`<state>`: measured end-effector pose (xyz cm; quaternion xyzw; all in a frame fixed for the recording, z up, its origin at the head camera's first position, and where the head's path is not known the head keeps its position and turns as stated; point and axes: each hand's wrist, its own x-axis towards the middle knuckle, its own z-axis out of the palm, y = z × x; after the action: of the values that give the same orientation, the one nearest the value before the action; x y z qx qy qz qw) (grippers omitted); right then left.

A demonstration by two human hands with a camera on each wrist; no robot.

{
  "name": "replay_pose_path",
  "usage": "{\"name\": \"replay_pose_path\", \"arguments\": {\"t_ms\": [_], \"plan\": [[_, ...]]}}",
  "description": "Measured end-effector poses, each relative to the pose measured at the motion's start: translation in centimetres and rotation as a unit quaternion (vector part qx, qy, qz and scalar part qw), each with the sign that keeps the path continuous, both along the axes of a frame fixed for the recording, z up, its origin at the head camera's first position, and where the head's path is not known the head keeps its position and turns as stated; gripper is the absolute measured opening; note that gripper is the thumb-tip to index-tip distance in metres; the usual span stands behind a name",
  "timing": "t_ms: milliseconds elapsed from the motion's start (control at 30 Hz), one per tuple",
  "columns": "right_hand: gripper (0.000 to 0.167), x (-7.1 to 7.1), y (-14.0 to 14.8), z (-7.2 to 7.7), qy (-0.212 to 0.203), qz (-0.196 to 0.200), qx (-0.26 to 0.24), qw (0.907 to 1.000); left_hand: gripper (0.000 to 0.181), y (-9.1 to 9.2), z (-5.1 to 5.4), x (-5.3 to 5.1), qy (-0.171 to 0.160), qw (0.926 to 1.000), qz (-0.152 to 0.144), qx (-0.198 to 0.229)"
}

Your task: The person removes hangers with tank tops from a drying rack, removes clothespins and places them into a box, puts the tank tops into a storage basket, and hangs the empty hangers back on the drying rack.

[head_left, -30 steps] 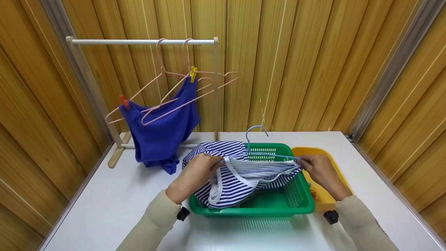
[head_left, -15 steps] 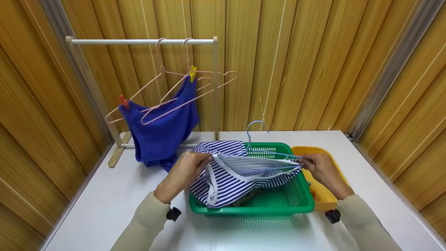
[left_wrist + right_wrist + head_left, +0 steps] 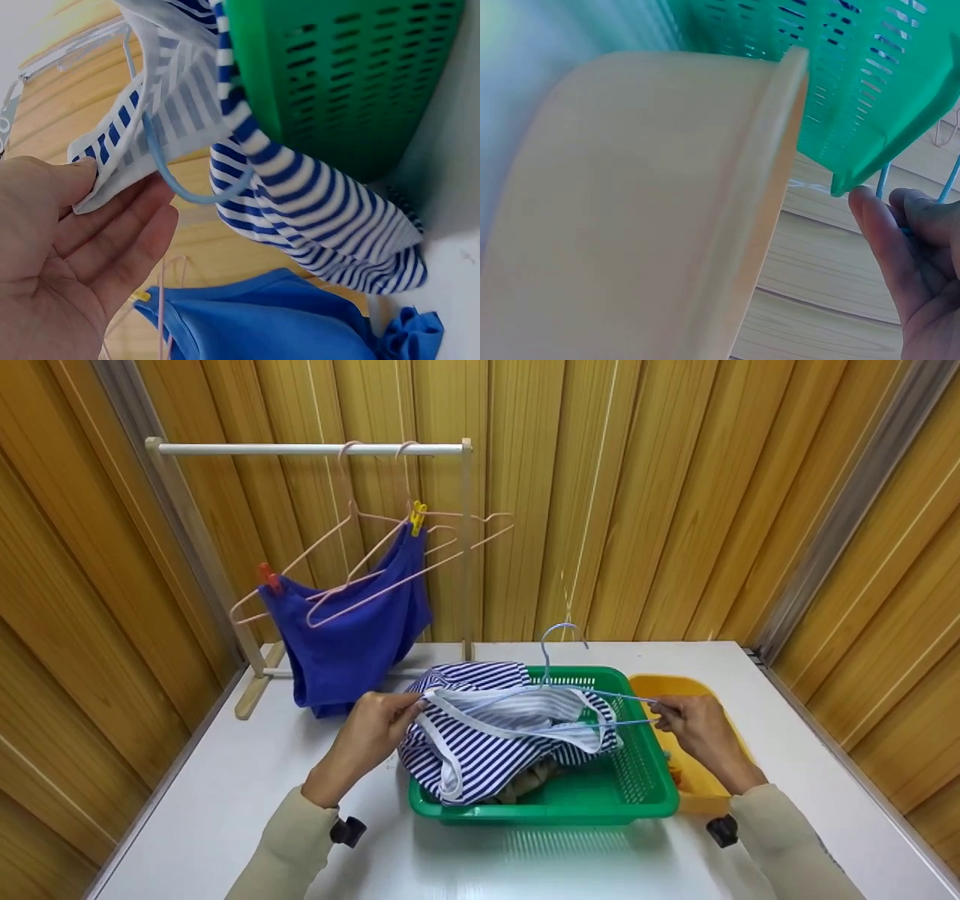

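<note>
A navy-and-white striped tank top (image 3: 487, 757) with white trim lies partly in a green basket (image 3: 544, 811), its fabric hanging over the left side. My left hand (image 3: 367, 739) pinches one white-edged strap between thumb and fingers. In the left wrist view, the rounded end of a blue hanger (image 3: 180, 191) sits beside that strap, the fabric around part of it. My right hand (image 3: 697, 727) grips the hanger's other end, right of the basket. The hanger's hook stands up at the back. The tank top's right-hand strap lies apart from my right hand.
A yellow bin (image 3: 697, 787) stands right of the basket, small orange items inside. At back left, a rack (image 3: 300, 449) carries pink hangers (image 3: 330, 532) and a blue garment (image 3: 352, 645) pegged with red and yellow clothespins. Brownish cloth (image 3: 529, 781) lies in the basket.
My left hand has moved left, drawing the strap along the hanger. The tank top's right side has slipped away from my right hand, which stays nearly in place holding the hanger.
</note>
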<state>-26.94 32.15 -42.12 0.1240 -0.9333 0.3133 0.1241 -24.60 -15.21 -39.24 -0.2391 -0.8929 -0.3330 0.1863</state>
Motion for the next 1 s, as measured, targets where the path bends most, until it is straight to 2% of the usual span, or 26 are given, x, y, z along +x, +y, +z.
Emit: {"name": "replay_pose_path", "arguments": {"t_ms": [133,333,467,633,800,900,1000], "plan": [[0.021,-0.1,0.0,-0.1,0.003,0.0,-0.006,1.0,0.013,-0.9,-0.8,0.1,0.002,0.9999,0.01,0.003],[0.018,-0.2,-0.3,-0.3,0.043,0.001,-0.009,0.9991,0.01,-2.3,-2.1,0.2,0.017,0.9992,0.035,-0.01],[0.018,-0.2,-0.3,-0.3,0.05,-0.007,-0.007,0.9987,0.013,-3.5,-3.2,0.2,0.014,0.9988,0.043,-0.016],[0.02,-0.2,-0.2,-0.2,0.05,-0.013,-0.002,0.9987,0.022,-4.5,-4.7,0.1,-0.02,0.9976,0.043,-0.051],[0.018,-0.2,-0.3,-0.4,0.062,-0.007,-0.007,0.9981,0.023,-4.4,-5.9,-0.1,-0.063,0.994,0.031,-0.084],[0.017,-0.3,-0.4,-0.5,0.058,-0.007,-0.007,0.9983,0.02,-4.1,-6.4,-0.2,-0.072,0.9931,0.03,-0.088],[0.018,-0.3,-0.6,-0.6,0.051,-0.006,-0.006,0.9987,0.02,-3.6,-6.7,-0.4,-0.082,0.9936,0.026,-0.073]]}}
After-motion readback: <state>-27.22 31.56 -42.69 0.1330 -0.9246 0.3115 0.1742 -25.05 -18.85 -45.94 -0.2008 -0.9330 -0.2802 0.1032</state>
